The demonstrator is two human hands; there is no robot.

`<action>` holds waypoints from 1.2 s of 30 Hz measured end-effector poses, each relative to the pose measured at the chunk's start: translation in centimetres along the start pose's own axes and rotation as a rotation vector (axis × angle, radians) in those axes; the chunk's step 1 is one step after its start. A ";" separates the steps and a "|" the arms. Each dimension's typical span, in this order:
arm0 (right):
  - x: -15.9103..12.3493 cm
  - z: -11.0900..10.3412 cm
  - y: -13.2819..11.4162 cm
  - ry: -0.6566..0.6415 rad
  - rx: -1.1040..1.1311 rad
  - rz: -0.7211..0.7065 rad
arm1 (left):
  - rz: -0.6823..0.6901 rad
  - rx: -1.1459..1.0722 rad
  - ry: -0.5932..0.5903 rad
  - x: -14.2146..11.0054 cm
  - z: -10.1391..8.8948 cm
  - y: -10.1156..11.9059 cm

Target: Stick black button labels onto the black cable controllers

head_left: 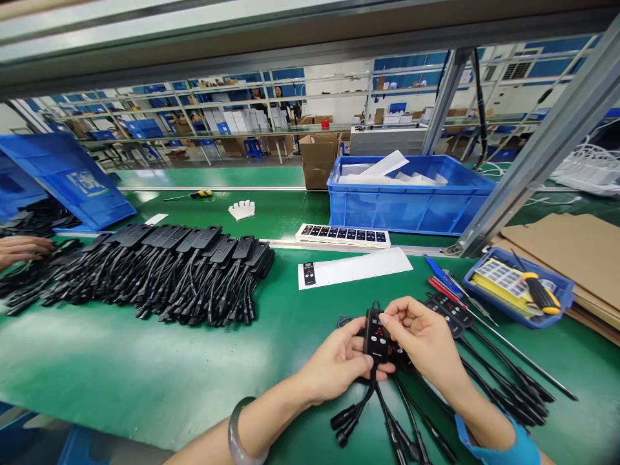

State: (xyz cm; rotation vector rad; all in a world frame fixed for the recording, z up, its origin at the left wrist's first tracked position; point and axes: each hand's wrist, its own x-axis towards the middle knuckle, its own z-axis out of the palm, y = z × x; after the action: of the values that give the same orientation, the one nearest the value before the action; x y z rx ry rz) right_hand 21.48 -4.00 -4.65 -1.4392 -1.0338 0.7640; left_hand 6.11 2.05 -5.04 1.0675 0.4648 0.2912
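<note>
A black controller unit [376, 336] with buttons and trailing cables is held upright over the green bench. My left hand [334, 365] grips its lower part, fingers wrapped around it. My right hand [420, 337] pinches the unit's upper right edge with thumb and fingers. Several more black units with cables [484, 361] lie to the right of my hands. A white strip with one black label [353, 267] lies just beyond my hands, and a full sheet of black labels [343, 235] sits behind it.
A large row of black cabled units [159, 268] covers the bench at left. Another person's hand [22, 248] rests at the far left. A blue crate [409, 194], a small blue tray with a screwdriver [516, 287], cardboard sheets [571, 252] and a white glove [242, 209] lie around.
</note>
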 end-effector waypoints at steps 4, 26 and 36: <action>0.1 0.1 -0.1 0.016 -0.015 0.000 | -0.001 0.021 -0.004 0.0 0.1 0.1; 0.0 0.6 1.8 -0.132 -0.242 -0.077 | 0.050 -0.181 -0.006 0.1 -0.3 0.2; -0.6 1.1 2.1 -0.281 -0.175 -0.084 | 0.163 0.011 0.091 0.2 -0.3 0.0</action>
State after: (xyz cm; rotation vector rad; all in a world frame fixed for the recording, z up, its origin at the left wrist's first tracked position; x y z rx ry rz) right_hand 20.58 -4.02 -6.91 -1.4520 -1.3975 0.8478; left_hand 6.15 2.42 -5.26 1.1084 0.4620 0.4834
